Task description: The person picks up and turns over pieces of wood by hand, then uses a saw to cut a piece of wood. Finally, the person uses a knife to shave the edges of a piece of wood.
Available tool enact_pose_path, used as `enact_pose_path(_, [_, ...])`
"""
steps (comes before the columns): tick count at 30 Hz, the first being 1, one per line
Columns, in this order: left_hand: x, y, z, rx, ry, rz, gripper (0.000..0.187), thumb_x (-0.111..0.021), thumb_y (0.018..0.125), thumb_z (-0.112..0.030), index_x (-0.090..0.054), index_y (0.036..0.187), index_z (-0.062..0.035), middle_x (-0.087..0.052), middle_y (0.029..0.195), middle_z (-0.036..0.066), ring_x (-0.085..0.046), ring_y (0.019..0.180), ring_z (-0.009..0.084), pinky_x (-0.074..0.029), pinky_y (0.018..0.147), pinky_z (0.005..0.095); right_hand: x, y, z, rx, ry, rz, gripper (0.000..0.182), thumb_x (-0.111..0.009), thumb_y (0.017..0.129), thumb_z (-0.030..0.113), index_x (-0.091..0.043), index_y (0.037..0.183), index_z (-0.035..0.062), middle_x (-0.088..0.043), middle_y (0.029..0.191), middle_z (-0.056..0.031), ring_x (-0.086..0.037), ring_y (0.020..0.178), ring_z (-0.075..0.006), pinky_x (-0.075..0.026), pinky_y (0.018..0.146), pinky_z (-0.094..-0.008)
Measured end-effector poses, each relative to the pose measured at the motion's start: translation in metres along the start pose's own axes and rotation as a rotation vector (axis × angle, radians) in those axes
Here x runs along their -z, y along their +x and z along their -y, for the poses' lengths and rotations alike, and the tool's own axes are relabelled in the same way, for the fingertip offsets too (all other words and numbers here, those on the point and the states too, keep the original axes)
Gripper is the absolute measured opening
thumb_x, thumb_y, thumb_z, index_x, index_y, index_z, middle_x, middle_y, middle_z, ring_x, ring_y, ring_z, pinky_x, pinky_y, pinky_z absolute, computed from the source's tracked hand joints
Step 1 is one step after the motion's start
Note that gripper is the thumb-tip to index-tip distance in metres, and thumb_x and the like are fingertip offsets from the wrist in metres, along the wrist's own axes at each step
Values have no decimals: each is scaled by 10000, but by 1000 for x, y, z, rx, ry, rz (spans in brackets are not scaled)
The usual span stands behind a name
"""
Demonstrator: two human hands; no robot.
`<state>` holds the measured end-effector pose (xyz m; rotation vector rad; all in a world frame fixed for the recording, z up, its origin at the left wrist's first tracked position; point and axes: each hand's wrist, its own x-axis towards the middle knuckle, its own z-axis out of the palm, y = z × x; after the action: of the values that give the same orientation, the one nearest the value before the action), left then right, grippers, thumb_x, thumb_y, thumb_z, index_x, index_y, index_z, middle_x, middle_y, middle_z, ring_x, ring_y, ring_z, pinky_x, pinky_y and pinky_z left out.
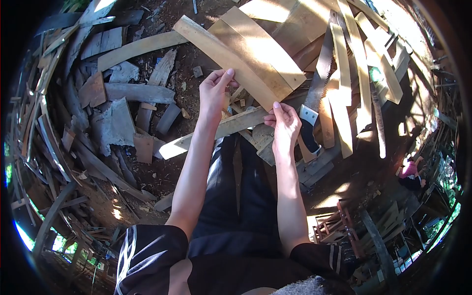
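The board [221, 57] is smooth wood (matt, too).

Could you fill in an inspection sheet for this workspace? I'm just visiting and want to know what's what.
Surface: bare dirt ground, patched with sunlight.
Job's things: one board, held at a slant.
Clutter: wood scraps on the left; a saw among boards on the right.
Grippers: bare hands; left hand pinches the board's edge, right hand its near end.
Cables: nothing seen.
Surroundings: another person at far right.
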<state>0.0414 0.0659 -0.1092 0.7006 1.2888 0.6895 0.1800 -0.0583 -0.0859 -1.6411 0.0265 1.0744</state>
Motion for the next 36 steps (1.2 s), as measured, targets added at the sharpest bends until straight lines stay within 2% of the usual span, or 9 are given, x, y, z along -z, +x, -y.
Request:
enact_pose_path(4, [0, 1, 1, -1, -9, -1, 216, -671, 947, -238, -667, 1002, -30, -682, 853, 5, -638, 776, 73, -436, 690, 211, 0, 4, -1, 14, -24, -9, 310, -712, 916, 275, -619, 979, -14, -632, 758, -46, -613, 605, -110, -492, 563, -225])
enact_pose_path(7, [0, 1, 2, -8, -11, 3, 213, -670, 947, -239, -667, 1001, -33, -681, 855, 4, -637, 774, 70, -434, 689, 210, -2, 7, 0, 1, -38, -10, 346, -717, 910, 320, -614, 949, -8, -622, 744, -39, -605, 609, -106, -489, 570, -226])
enact_pose_path(10, [0, 1, 2, -8, -7, 4, 213, -672, 946, -244, -667, 1000, -38, -679, 853, 2, -636, 771, 68, -429, 689, 208, -2, 10, 0, 3, -31, -13, 303, -685, 940, 272, -604, 940, -19, -621, 722, -42, -595, 586, -100, -482, 540, -219])
enact_pose_path(18, [-4, -2, -2, 10, -46, -32, 223, -685, 936, -260, -668, 1002, -48, -682, 832, -2, -639, 768, 67, -425, 701, 211, -2, 11, 2, -4, -48, -20, 315, -701, 926, 293, -609, 915, -7, -608, 716, -33, -584, 590, -92, -479, 553, -214])
enact_pose_path(20, [-3, -2, -2, 4, -62, -12, 257, -691, 934, -226, -654, 1049, 1, -688, 871, 26, -644, 798, 94, -465, 739, 208, -1, 10, 2, -2, -47, -16, 314, -702, 926, 294, -609, 913, -5, -607, 720, -31, -582, 595, -91, -479, 559, -214])
enact_pose_path(22, [-3, -2, -3, 2, -79, -8, 261, -689, 935, -221, -651, 1053, 8, -687, 881, 29, -644, 802, 97, -469, 740, 209, -1, 10, 3, -13, -74, -17, 312, -696, 924, 330, -611, 900, 31, -603, 726, -19, -587, 622, -97, -473, 587, -217])
enact_pose_path(30, [-1, 3, -4, -4, -65, -21, 333, -698, 927, -266, -605, 1081, 14, -676, 873, 40, -642, 809, 98, -471, 702, 214, -2, 9, 6, -51, -94, -25, 291, -678, 937, 319, -613, 912, 36, -595, 722, -12, -585, 633, -98, -472, 603, -220])
enact_pose_path(32, [3, 9, -7, 5, -50, -67, 339, -688, 933, -305, -581, 1113, -39, -668, 886, 12, -639, 786, 94, -468, 727, 245, -2, 10, 6, -52, -93, -24, 289, -676, 938, 317, -613, 912, 36, -595, 723, -12, -585, 632, -100, -472, 604, -220])
enact_pose_path(36, [15, 29, -15, -101, -21, -249, 398, -674, 942, -340, -544, 1164, -37, -623, 952, 12, -588, 781, 78, -479, 716, 235, -2, 10, 5, -60, -91, -27, 288, -677, 938, 316, -617, 913, 35, -600, 726, -13, -589, 635, -101, -474, 606, -219])
